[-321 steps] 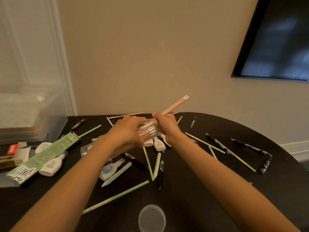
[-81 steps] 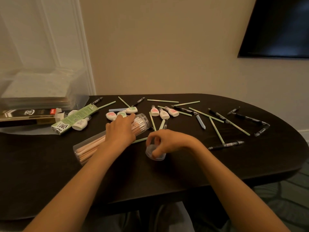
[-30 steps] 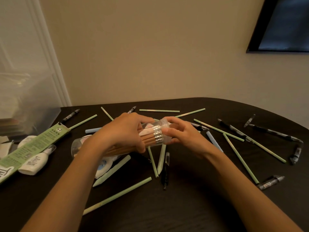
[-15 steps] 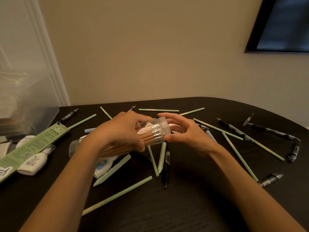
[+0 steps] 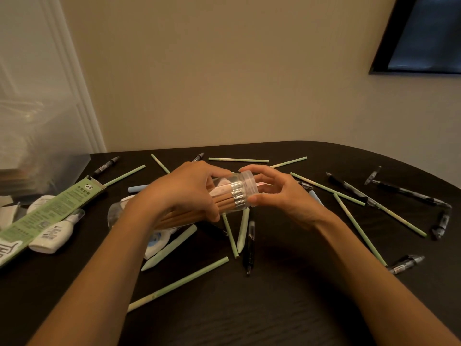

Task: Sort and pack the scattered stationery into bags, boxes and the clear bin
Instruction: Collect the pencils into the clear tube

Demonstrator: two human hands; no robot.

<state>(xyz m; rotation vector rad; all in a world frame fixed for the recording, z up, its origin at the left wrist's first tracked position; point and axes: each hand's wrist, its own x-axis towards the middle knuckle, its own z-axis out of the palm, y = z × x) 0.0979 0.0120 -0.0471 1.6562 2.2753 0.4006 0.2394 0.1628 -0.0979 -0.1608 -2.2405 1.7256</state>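
From the head camera, both hands meet over the middle of the dark table (image 5: 249, 315). The left hand (image 5: 189, 193) wraps its fingers (image 5: 212, 211) round a clear tube (image 5: 224, 188) that lies roughly level, its closed end towards 8 o'clock and its mouth towards 3 o'clock. The tube is packed with wooden pencils (image 5: 223, 202), whose silver ferrules line up just inside the mouth. A clear lid (image 5: 248, 186) sits on that mouth. The right hand (image 5: 284, 198) comes in from 3 o'clock, thumb at the lid's near edge and forefinger curved over its far edge, so it lightly pinches the lid, while the other fingers arch apart behind it.

Under the tube lies a white correction tape (image 5: 156, 242), partly hidden. At 6 o'clock of the hands a black pen (image 5: 249, 248) lies beside short pale green sticks, and a long green stick (image 5: 178, 283) slants towards 7 o'clock. At 9 o'clock a green box (image 5: 50, 211) lies flat with a white bottle (image 5: 53, 236) touching its near side. A blue stick (image 5: 138, 188) shows just beyond the left wrist. At 10 o'clock stands the clear bin (image 5: 37, 146), blurred, with a black marker (image 5: 106, 166) near its corner. From 1 to 4 o'clock, more green sticks and black pens (image 5: 409, 194) lie scattered, well apart from the hands. A dark screen (image 5: 424, 36) hangs on the wall at 1 o'clock.
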